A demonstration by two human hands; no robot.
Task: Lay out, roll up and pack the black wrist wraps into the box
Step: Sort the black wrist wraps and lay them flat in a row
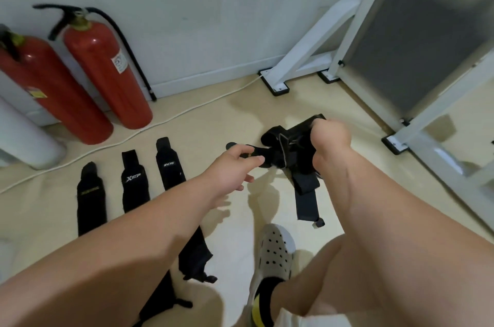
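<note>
Wraps [291, 150] bunched in clenched right hand [331, 139], above the floor [240, 102]
Left hand [235, 169] pinches one strap end [248, 155]; three laid wraps [133, 179] point lengthwise at the wall [213, 6], near ends hidden by forearm [133, 233]

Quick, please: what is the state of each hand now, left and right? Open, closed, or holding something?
Left hand: pinches a black wrist wrap.
Right hand: grips the bundle of wraps.

Matt black cloth wrist wraps [299, 151]; glossy red metal extinguishers [107, 73]; smooth floor [203, 123].
</note>
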